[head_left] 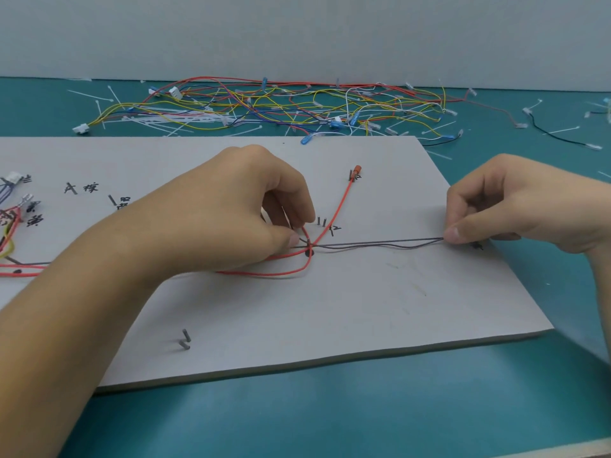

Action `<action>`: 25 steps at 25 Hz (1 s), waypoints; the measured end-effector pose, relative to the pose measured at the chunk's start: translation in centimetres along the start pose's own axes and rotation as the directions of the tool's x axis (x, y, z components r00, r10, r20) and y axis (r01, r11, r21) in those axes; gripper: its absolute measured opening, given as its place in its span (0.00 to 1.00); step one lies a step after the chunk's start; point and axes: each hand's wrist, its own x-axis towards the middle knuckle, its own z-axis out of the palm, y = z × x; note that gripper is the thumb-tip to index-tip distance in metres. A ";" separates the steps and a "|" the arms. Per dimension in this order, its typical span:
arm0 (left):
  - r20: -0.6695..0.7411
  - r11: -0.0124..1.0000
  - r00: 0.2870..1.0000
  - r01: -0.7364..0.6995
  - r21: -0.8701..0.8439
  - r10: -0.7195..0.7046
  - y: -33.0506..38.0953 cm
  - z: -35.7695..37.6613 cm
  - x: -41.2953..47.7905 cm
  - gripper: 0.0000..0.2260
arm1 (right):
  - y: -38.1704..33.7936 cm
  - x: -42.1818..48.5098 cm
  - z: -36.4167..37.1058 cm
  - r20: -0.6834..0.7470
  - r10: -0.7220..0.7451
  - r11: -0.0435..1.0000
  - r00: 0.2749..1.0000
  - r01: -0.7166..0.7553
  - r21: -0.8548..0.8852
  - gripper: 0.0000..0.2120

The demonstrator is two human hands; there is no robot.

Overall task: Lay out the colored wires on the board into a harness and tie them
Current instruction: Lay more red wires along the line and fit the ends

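On my feed the left hand [238,209] rests low on the grey board [363,309], thumb and forefinger pressed together on the wires where the red wire [334,219] crosses the pair of grey wires [380,243], just beside a black dot marked on the board. The right hand [496,206] sits near the board's right edge, its fingers curled, thumb and forefinger pinching the far end of the grey wires, which run nearly straight between the two hands and lie close above the board. I can see the red wire loop below the left hand and climb up and right to an orange terminal [356,170] that stands against a pin. Two short pins [322,221] stand just right of the left fingertips, and another pair of pins [185,340] sits near the board's front edge. At the left edge lies a cluster of routed wires [10,226] with white connectors beside handwritten marks. Behind the board, on the teal counter [297,418], lie a tangled pile of colored wires [264,104], scattered white cable ties [165,119] and a lone black wire [555,135].
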 end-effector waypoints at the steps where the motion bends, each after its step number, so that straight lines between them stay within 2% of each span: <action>1: 0.018 1.000 1.000 0.001 -0.001 -0.001 0.2 -0.1 -0.3 0.08 | 0.1 0.0 -0.1 -0.003 0.000 1.000 1.000 0.000 -0.005 0.05; 3: 0.041 0.998 0.999 -0.002 0.065 0.000 0.6 -0.1 -0.8 0.20 | 0.2 0.0 -0.1 -0.013 0.001 1.000 1.000 -0.001 -0.012 0.06; 5: 0.037 0.991 0.999 0.002 0.130 -0.007 0.9 0.1 -0.9 0.25 | 0.3 0.0 -0.2 -0.026 0.001 1.000 1.000 -0.002 -0.015 0.06; 9: 0.021 0.996 0.999 0.046 0.074 -0.048 0.5 0.0 -0.3 0.17 | 0.4 0.0 -0.3 -0.038 -0.005 1.000 0.999 0.004 -0.007 0.05; 13: 0.013 0.994 0.997 0.073 0.077 -0.074 0.3 0.1 -0.2 0.16 | 0.9 0.0 -0.6 -0.066 -0.016 1.000 0.998 0.015 -0.008 0.04; 18: -0.032 0.985 0.988 0.151 0.088 -0.149 0.4 -0.1 -0.2 0.22 | 0.8 -0.2 -0.5 -0.074 -0.009 1.000 0.997 0.010 0.007 0.02; 25: -0.076 0.969 0.972 0.229 0.091 -0.222 0.1 -0.5 -0.1 0.33 | 0.7 -0.2 -0.4 -0.072 -0.002 1.000 0.997 0.002 0.008 0.05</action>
